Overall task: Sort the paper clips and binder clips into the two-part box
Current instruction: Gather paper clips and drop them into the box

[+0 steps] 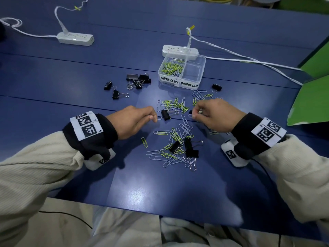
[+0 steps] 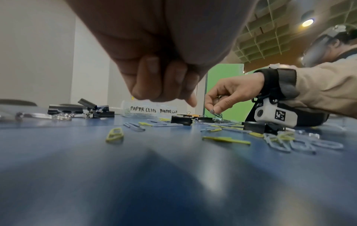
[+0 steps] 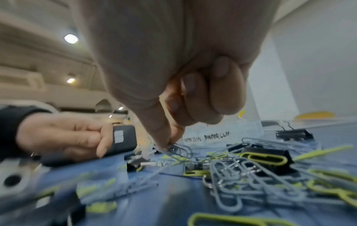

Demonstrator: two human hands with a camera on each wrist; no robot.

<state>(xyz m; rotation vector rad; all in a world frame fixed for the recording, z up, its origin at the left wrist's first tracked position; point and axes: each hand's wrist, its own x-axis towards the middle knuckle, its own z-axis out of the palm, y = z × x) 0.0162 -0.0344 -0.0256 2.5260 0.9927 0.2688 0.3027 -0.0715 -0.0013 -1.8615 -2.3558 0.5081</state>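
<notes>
We see a blue worktop (image 1: 160,193). Two white power strips lie on it, one far left (image 1: 75,38) and one behind the box (image 1: 179,50), each with a white cord. A green board (image 1: 313,97) stands at the right.

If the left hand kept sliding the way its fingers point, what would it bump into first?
Most likely the lone black binder clip lying just past the left hand, with a small silver paper clip at the fingertips possibly touched first; depth is hard to judge.
</notes>
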